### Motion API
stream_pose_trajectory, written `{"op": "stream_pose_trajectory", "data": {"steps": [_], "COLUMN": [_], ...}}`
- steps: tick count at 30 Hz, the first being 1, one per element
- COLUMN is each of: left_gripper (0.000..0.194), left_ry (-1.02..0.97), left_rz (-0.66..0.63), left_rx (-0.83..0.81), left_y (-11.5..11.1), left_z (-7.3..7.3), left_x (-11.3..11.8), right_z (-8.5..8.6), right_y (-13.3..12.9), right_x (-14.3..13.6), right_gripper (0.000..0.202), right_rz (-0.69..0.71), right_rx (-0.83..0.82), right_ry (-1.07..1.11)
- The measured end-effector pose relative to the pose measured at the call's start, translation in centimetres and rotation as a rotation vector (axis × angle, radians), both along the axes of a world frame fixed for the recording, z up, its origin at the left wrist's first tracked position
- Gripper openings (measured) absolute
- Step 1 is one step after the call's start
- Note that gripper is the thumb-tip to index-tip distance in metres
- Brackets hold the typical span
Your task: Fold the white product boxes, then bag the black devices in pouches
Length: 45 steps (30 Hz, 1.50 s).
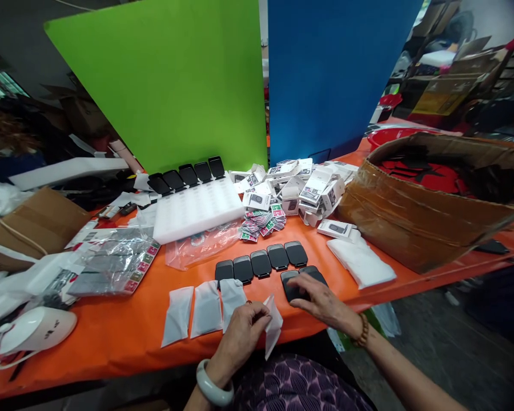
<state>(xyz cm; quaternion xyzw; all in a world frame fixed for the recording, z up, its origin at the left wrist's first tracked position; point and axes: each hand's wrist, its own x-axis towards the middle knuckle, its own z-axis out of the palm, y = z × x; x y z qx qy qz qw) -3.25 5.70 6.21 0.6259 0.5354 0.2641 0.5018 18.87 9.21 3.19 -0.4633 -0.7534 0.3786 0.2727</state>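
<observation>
My left hand pinches a thin white sleeve at the table's front edge. To its right, my right hand reaches over two black rounded devices, its fingers apart and touching one device; the second lies just behind the hand. Several more black devices stand in a row behind my hands. Left of my left hand, three filled white sleeves lie side by side on the orange table.
A white foam block, printed cards and piled small boxes sit farther back. A large carton and stacked white sleeves are at right. A white jug and plastic-wrapped items stand left. Green and blue panels rise behind.
</observation>
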Motion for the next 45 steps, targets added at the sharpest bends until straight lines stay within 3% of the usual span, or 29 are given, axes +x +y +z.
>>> {"op": "stream_pose_trajectory", "data": {"steps": [3, 6, 10, 14, 18, 22, 24, 30, 35, 37, 41, 45], "left_gripper": [0.012, 0.012, 0.012, 0.015, 0.017, 0.016, 0.015, 0.011, 0.009, 0.011, 0.017, 0.020], "left_ry": [0.160, 0.205, 0.215, 0.220, 0.194, 0.114, 0.098, 0.023, -0.137, -0.218, -0.332, -0.409], "left_rz": [-0.073, -0.156, -0.202, -0.219, -0.246, -0.275, -0.265, -0.166, -0.020, 0.059, 0.207, 0.246], "left_rx": [0.142, 0.172, 0.212, 0.235, 0.226, 0.201, 0.190, 0.156, 0.017, -0.028, -0.018, -0.016], "left_y": [0.0, 0.0, 0.1, 0.3, 0.4, 0.5, 0.6, 0.2, -0.7, -1.1, -1.8, -2.1], "left_z": [0.2, 0.4, 0.1, -0.5, -0.6, -0.1, 0.2, 0.9, 0.0, -0.8, -1.7, -1.5], "left_x": [-0.2, 0.0, 0.1, -0.2, -0.2, 0.0, 0.0, -0.1, 0.7, 1.1, 1.6, 1.9], "right_z": [0.2, 0.7, 1.4, 1.5, 1.7, 1.9, 1.8, 1.9, 2.5, 2.5, 2.1, 1.7], "right_y": [2.2, 3.7, 4.5, 4.3, 3.7, 3.0, 2.6, 1.4, 0.8, 0.3, -0.6, -1.1], "right_x": [1.0, 0.8, 0.1, 0.1, -0.1, -1.2, -1.9, -2.4, -2.3, -2.5, -3.2, -3.1], "right_gripper": [0.042, 0.035, 0.032, 0.021, 0.012, 0.028, 0.033, 0.035, 0.034, 0.030, 0.027, 0.033], "right_rz": [0.035, 0.132, 0.200, 0.205, 0.030, -0.119, -0.135, -0.047, 0.098, 0.010, -0.305, -0.300], "right_rx": [0.129, 0.120, 0.077, 0.059, -0.077, -0.197, -0.255, -0.426, -0.502, -0.441, -0.306, -0.330], "right_ry": [-0.308, -0.529, -0.580, -0.328, 0.135, 0.650, 0.784, 0.806, 0.715, 0.697, 0.710, 0.772]}}
